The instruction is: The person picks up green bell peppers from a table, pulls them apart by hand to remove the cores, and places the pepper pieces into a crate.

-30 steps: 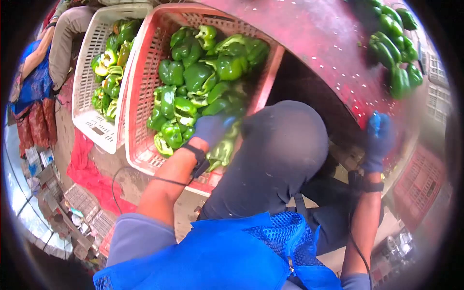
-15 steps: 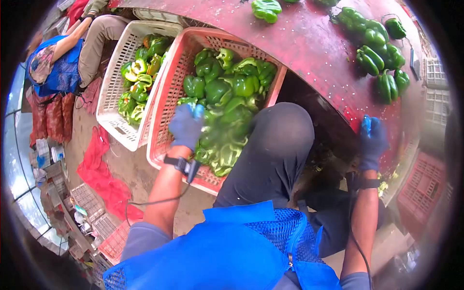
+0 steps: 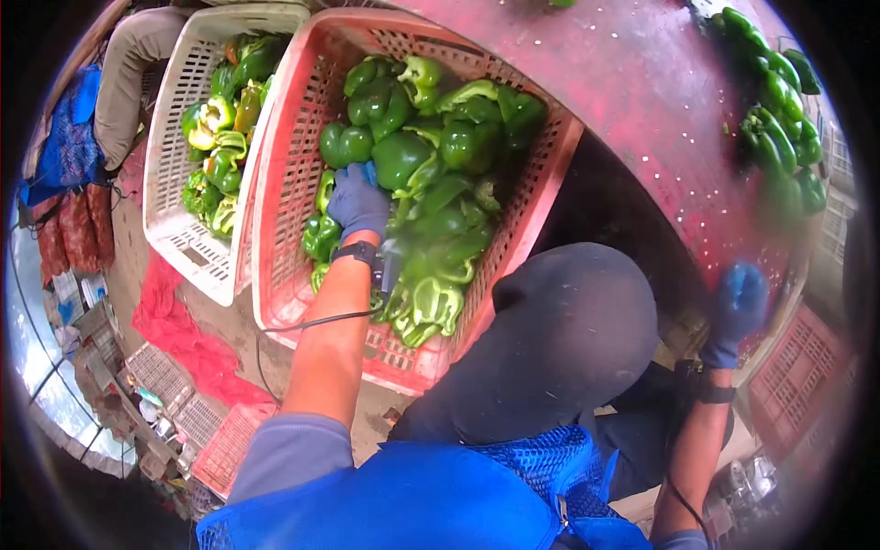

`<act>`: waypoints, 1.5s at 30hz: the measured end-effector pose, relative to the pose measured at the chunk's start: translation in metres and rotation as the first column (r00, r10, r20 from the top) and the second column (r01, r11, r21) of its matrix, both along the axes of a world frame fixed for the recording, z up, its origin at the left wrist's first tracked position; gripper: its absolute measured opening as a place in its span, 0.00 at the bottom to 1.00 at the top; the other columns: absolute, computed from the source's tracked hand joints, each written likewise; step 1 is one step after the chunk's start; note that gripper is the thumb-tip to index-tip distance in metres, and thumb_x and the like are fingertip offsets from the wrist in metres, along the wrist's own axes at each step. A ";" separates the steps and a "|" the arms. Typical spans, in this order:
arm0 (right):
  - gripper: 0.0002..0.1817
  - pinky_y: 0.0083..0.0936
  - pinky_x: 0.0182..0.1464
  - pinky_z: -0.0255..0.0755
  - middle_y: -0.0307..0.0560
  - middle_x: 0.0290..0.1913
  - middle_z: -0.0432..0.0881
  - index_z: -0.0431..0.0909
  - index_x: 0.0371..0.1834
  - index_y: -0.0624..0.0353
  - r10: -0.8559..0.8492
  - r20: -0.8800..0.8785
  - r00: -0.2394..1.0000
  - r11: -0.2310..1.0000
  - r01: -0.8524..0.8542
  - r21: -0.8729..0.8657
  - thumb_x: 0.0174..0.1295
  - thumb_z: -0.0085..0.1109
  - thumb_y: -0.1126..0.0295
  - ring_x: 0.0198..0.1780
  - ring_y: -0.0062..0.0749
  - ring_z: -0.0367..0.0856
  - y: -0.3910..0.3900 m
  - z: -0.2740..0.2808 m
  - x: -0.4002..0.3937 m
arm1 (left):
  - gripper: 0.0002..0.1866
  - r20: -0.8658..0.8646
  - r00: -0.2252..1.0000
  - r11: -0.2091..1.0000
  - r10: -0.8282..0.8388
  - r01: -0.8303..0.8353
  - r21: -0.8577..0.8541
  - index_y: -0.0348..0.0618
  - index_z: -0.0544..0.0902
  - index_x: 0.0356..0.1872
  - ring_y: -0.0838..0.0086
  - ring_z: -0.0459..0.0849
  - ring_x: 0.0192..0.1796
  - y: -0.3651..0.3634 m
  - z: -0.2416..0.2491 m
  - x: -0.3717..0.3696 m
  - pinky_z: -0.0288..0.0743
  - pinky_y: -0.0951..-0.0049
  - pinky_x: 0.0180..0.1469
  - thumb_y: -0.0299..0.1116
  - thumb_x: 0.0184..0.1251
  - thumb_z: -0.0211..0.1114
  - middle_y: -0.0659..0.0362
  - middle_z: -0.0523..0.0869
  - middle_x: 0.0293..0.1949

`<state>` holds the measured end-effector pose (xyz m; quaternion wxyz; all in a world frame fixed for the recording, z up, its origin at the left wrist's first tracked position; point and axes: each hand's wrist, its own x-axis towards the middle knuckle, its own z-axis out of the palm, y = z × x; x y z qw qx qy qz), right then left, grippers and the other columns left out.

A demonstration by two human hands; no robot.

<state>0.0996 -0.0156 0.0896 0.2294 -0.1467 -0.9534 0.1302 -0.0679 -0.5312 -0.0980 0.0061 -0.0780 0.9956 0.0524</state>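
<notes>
My left hand (image 3: 357,202), in a dark glove with bright blue fingertips, reaches into the red plastic crate (image 3: 275,211) of green bell peppers. Its curled fingers press against a large glossy bell pepper (image 3: 401,160); whatever lies inside the grip is hidden. Several peppers around it are whole, while others are cut or broken, such as the pale-ribbed pepper piece (image 3: 431,307) near the front. Beside the edge of the red table (image 3: 623,101), my right hand (image 3: 739,298), gloved the same way, is curled into a fist. It is slightly blurred, and nothing identifiable shows in it.
A white crate (image 3: 170,174) with green and partly reddened peppers stands left of the red one. Bell peppers (image 3: 779,110) lie in a row at the table's far right. Red netting (image 3: 183,321) is on the ground. Another person's leg (image 3: 133,82) shows at upper left.
My left hand has moved forward, deeper among the peppers. The view has shifted, bringing the crates nearer. My right hand is still curled and now appears lower and farther right.
</notes>
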 end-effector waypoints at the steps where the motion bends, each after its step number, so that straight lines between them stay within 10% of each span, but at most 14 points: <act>1: 0.07 0.21 0.36 0.71 0.37 0.30 0.76 0.79 0.35 0.61 -0.009 0.025 1.000 0.999 0.008 0.031 0.65 0.66 0.70 0.31 0.18 0.72 -0.004 0.004 0.000 | 0.13 0.047 0.999 1.000 0.023 -0.024 0.016 0.48 0.77 0.42 0.48 0.84 0.42 0.001 0.003 0.001 0.77 0.49 0.41 0.43 0.62 0.63 0.47 0.81 0.44; 13: 0.11 0.29 0.34 0.73 0.45 0.30 0.78 0.79 0.33 0.57 -0.012 -0.047 0.999 0.994 0.017 0.110 0.61 0.69 0.64 0.29 0.33 0.78 -0.009 0.010 -0.001 | 0.20 0.085 0.994 0.997 0.072 -0.074 0.027 0.42 0.79 0.46 0.48 0.84 0.49 -0.005 0.105 -0.030 0.77 0.49 0.50 0.49 0.68 0.56 0.45 0.84 0.47; 22: 0.05 0.26 0.37 0.72 0.43 0.30 0.77 0.80 0.35 0.59 -0.014 0.004 1.000 0.999 0.014 0.047 0.63 0.66 0.70 0.31 0.31 0.76 -0.005 0.005 0.001 | 0.20 0.098 0.991 0.993 0.087 -0.095 0.074 0.41 0.76 0.49 0.39 0.82 0.50 0.007 0.030 -0.067 0.76 0.46 0.52 0.47 0.68 0.55 0.38 0.82 0.49; 26: 0.07 0.25 0.38 0.73 0.42 0.32 0.80 0.81 0.36 0.58 -0.040 0.086 0.995 0.999 0.038 0.026 0.64 0.67 0.67 0.31 0.27 0.77 0.007 0.002 0.009 | 0.22 0.379 0.922 0.986 -0.081 0.019 0.165 0.39 0.80 0.51 0.45 0.81 0.55 0.001 0.004 -0.098 0.74 0.49 0.56 0.47 0.66 0.57 0.38 0.82 0.52; 28: 0.08 0.26 0.38 0.74 0.43 0.32 0.80 0.81 0.36 0.58 0.046 0.046 0.998 0.966 -0.056 0.254 0.64 0.68 0.66 0.32 0.27 0.78 0.012 -0.002 0.008 | 0.23 0.297 0.951 0.976 -0.082 0.016 0.217 0.39 0.81 0.51 0.46 0.82 0.56 0.006 0.013 -0.102 0.75 0.49 0.57 0.47 0.66 0.57 0.38 0.83 0.52; 37: 0.12 0.27 0.37 0.74 0.43 0.31 0.81 0.82 0.37 0.58 -0.058 0.101 0.993 0.994 0.048 0.095 0.64 0.68 0.60 0.31 0.28 0.79 0.007 0.000 0.004 | 0.21 0.144 0.977 0.988 -0.156 0.152 0.034 0.39 0.81 0.40 0.44 0.85 0.44 0.008 0.107 -0.013 0.79 0.50 0.49 0.50 0.68 0.55 0.42 0.86 0.38; 42: 0.11 0.28 0.35 0.74 0.43 0.30 0.80 0.82 0.35 0.57 0.012 0.045 0.999 0.984 -0.020 0.178 0.64 0.67 0.60 0.31 0.29 0.79 0.007 -0.001 0.002 | 0.21 0.713 0.425 0.807 -0.558 0.479 0.345 0.42 0.84 0.35 0.47 0.86 0.40 0.016 0.141 0.102 0.79 0.51 0.41 0.52 0.58 0.62 0.43 0.86 0.36; 45: 0.09 0.32 0.35 0.74 0.44 0.30 0.80 0.82 0.35 0.54 -0.010 0.033 0.999 0.996 0.007 0.089 0.63 0.67 0.61 0.29 0.34 0.78 0.000 0.005 0.001 | 0.19 0.712 0.363 0.754 -0.601 0.555 0.353 0.44 0.86 0.35 0.50 0.87 0.38 0.005 0.095 0.141 0.80 0.54 0.40 0.51 0.58 0.63 0.46 0.88 0.35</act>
